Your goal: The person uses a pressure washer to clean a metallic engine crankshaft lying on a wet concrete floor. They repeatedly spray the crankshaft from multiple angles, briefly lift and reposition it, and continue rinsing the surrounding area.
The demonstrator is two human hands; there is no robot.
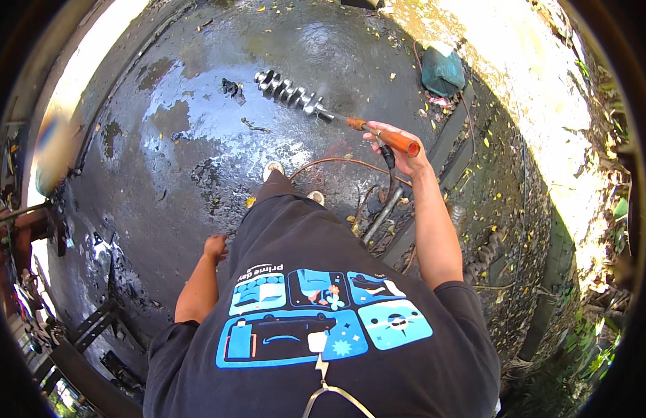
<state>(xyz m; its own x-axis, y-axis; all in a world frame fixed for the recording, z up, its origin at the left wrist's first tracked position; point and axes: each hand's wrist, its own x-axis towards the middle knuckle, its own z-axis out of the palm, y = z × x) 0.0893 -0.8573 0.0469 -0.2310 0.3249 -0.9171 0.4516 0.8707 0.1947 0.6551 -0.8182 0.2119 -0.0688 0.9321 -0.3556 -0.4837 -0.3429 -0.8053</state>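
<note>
My right hand (404,157) is closed around a spray gun (397,141) with an orange tubular body, a thin metal nozzle and a black fitting below. Its nozzle points away to the left, at the near end of a shiny metal crankshaft (289,93) lying on the wet ground. A faint haze hangs by that end of the shaft. Low beside my left thigh is my left hand (215,247), fingers curled in, with nothing visible in it.
An orange-brown hose (344,160) loops across the ground before my feet. A teal plastic jerrycan (442,72) stands at the far right, near a dark beam. Scattered leaves and a metal pipe (383,216) lie at right. Dark metal frames (93,331) stand at lower left.
</note>
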